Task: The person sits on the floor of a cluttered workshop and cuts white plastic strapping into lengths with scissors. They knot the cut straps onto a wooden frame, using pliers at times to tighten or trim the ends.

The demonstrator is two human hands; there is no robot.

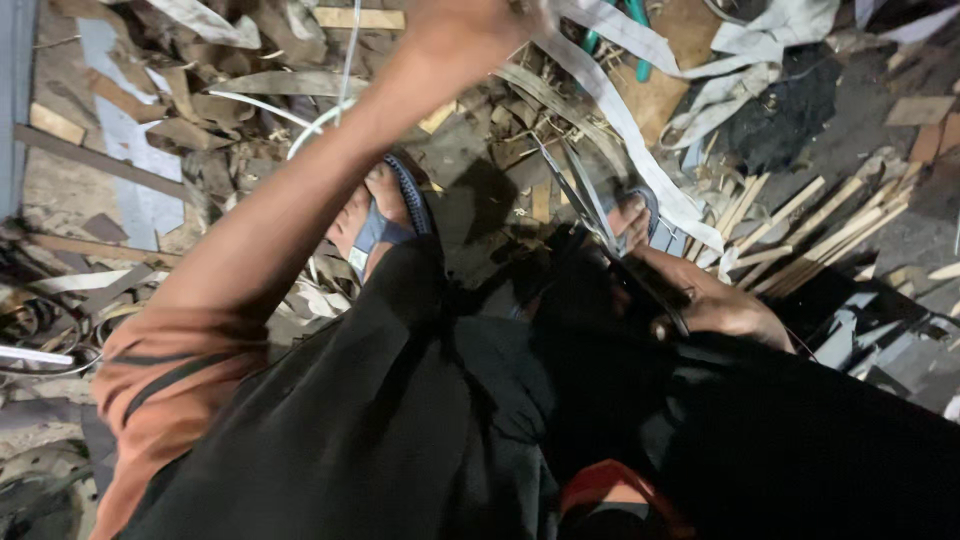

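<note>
My left hand is stretched out to the top of the view and is closed around one end of a long white strip. The strip runs down and to the right, ending near my right foot. My right hand rests on my dark-clothed knee and grips the dark handles of a large pair of scissors. The long blades point up and to the left, lying just beside the strip. Whether the blades touch the strip is unclear.
My left foot wears a blue-strapped sandal. The ground all around is littered with wood offcuts, brown scraps and more white strips. Two green-handled tools lie at the top. Curled bands lie at left.
</note>
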